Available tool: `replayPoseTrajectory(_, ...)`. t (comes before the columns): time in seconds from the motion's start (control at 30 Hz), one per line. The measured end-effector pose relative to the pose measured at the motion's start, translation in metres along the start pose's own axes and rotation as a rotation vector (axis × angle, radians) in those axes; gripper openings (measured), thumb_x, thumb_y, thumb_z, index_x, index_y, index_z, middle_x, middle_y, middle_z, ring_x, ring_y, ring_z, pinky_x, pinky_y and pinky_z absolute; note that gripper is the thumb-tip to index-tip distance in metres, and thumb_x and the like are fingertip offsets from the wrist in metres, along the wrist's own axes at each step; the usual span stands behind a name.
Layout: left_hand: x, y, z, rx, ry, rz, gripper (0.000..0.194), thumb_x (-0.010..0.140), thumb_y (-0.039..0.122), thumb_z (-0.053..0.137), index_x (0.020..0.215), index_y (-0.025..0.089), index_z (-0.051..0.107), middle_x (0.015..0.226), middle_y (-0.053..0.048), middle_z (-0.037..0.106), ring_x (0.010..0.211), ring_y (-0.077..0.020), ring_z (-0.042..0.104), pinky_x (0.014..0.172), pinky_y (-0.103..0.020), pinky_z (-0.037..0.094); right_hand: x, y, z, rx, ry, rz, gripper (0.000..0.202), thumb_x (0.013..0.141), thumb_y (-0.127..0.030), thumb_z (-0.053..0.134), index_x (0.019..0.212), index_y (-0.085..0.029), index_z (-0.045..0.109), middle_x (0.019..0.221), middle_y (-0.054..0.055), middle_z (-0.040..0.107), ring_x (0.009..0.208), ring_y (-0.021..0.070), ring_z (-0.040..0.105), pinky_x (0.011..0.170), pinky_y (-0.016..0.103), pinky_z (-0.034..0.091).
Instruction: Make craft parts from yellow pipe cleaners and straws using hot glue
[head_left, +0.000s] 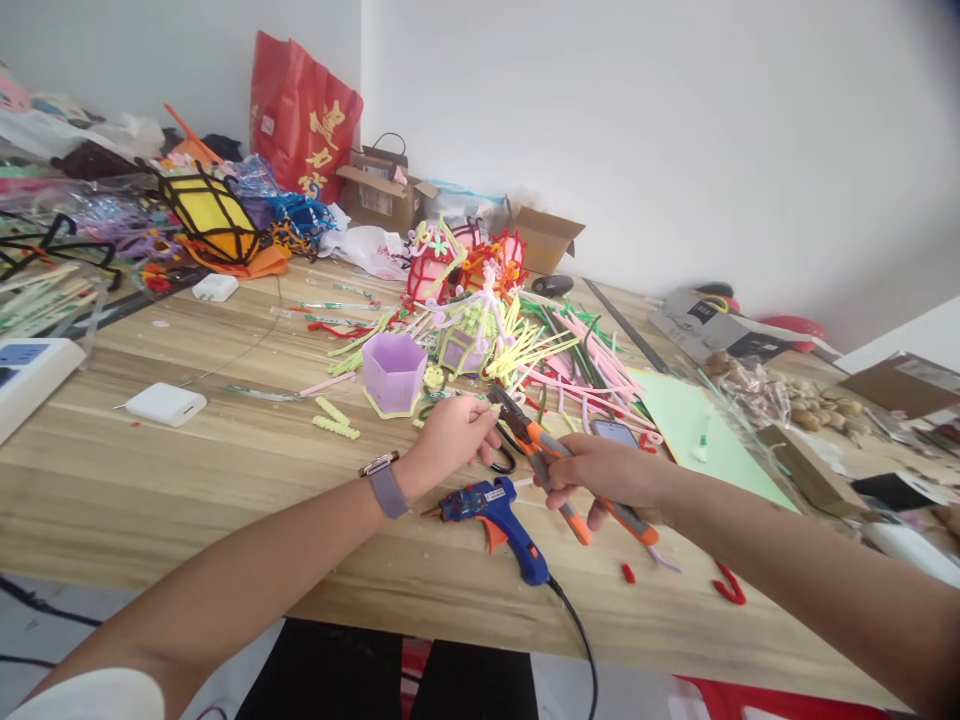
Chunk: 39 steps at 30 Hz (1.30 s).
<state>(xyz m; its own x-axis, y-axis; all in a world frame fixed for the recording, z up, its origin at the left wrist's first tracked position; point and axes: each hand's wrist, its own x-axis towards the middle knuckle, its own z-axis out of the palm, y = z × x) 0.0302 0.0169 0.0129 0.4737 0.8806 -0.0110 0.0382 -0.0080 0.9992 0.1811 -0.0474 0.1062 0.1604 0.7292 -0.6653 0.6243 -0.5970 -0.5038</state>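
Observation:
My right hand [600, 475] is wrapped round the orange-and-grey handles of a pair of pliers [536, 435]. Their dark jaws point up and left, at the fingertips of my left hand [457, 435]. That hand is closed in a pinch on a pale yellow pipe cleaner, mostly hidden by the fingers. Below the hands a blue glue gun [506, 520] lies on its side. Just beyond my left hand stands a purple hexagonal cup [394, 372] with a yellow lower edge. Short coiled yellow pieces [335, 418] lie to its left.
Bundled pipe cleaners [592, 350] and small craft lanterns [465, 265] crowd the table's middle back. A phone [615, 433] and a green sheet [705, 440] lie at right. White chargers [166, 403] and a power strip [34, 375] are at left. The glue gun's cord [577, 620] hangs over the front edge.

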Motion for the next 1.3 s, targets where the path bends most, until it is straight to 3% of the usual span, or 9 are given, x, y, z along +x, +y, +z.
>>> replayPoseTrajectory(0.37, 0.000, -0.007, 0.003, 0.062, -0.008, 0.031, 0.018, 0.086, 0.023, 0.049, 0.071, 0.016, 0.055, 0.060, 0.000, 0.065, 0.040, -0.0096, 0.057, 0.034, -0.017, 0.035, 0.007, 0.001, 0.002, -0.070, -0.030, -0.008, 0.008, 0.071, -0.012, 0.053, 0.076, -0.018, 0.054, 0.086, 0.004, 0.060, 0.077, 0.0155, 0.063, 0.042, 0.020, 0.041)
replayPoseTrajectory(0.5, -0.003, -0.003, 0.004, 0.108, 0.003, 0.040, 0.017, 0.087, 0.020, 0.047, 0.071, 0.016, 0.054, 0.060, 0.001, 0.064, 0.041, -0.0087, 0.057, 0.036, -0.017, 0.035, 0.009, 0.002, 0.001, -0.175, 0.024, -0.069, 0.005, 0.067, -0.014, 0.057, 0.070, -0.018, 0.057, 0.071, 0.001, 0.059, 0.069, 0.0158, 0.058, 0.048, 0.022, 0.038)
replayPoseTrajectory(0.63, -0.006, 0.003, 0.004, 0.126, 0.019, 0.043, 0.019, 0.087, 0.020, 0.047, 0.070, 0.016, 0.053, 0.058, 0.002, 0.062, 0.039, -0.0076, 0.055, 0.036, -0.016, 0.035, 0.010, 0.003, 0.001, -0.197, 0.091, -0.110, 0.008, 0.064, -0.015, 0.060, 0.069, -0.020, 0.057, 0.071, 0.000, 0.059, 0.070, 0.0175, 0.057, 0.056, 0.025, 0.041)
replayPoseTrajectory(0.77, -0.006, 0.001, 0.005, 0.149, 0.014, 0.061, 0.021, 0.088, 0.021, 0.047, 0.068, 0.017, 0.053, 0.058, 0.002, 0.062, 0.040, -0.0077, 0.055, 0.036, -0.016, 0.036, 0.010, 0.004, 0.003, -0.109, 0.021, -0.051, 0.015, 0.063, -0.010, 0.054, 0.075, -0.020, 0.053, 0.073, 0.000, 0.057, 0.070, 0.0164, 0.059, 0.057, 0.025, 0.043)
replayPoseTrajectory(0.9, 0.000, -0.007, 0.006, 0.077, -0.022, -0.020, 0.018, 0.088, 0.019, 0.045, 0.072, 0.017, 0.053, 0.060, 0.003, 0.062, 0.040, -0.0076, 0.055, 0.036, -0.017, 0.037, 0.014, 0.004, 0.008, 0.006, -0.042, -0.005, 0.020, 0.063, -0.006, 0.048, 0.078, -0.019, 0.050, 0.071, -0.001, 0.054, 0.061, 0.0131, 0.058, 0.054, 0.024, 0.043)
replayPoseTrajectory(1.07, 0.006, -0.012, 0.005, 0.062, -0.055, -0.074, 0.028, 0.090, 0.019, 0.044, 0.064, 0.015, 0.053, 0.052, 0.002, 0.059, 0.037, -0.0066, 0.051, 0.037, -0.016, 0.035, 0.024, 0.005, 0.009, 0.042, -0.099, 0.029, 0.015, 0.063, -0.007, 0.047, 0.073, -0.018, 0.049, 0.065, 0.001, 0.058, 0.051, 0.0122, 0.054, 0.047, 0.024, 0.042)
replayPoseTrajectory(1.3, 0.007, -0.018, 0.004, 0.090, -0.098, -0.137, 0.033, 0.088, 0.018, 0.045, 0.057, 0.015, 0.056, 0.050, 0.000, 0.059, 0.038, -0.0080, 0.052, 0.039, -0.018, 0.036, 0.036, 0.012, 0.010, 0.040, -0.170, 0.063, 0.011, 0.064, -0.008, 0.047, 0.070, -0.017, 0.050, 0.050, -0.001, 0.053, 0.040, 0.0112, 0.049, 0.041, 0.022, 0.040)
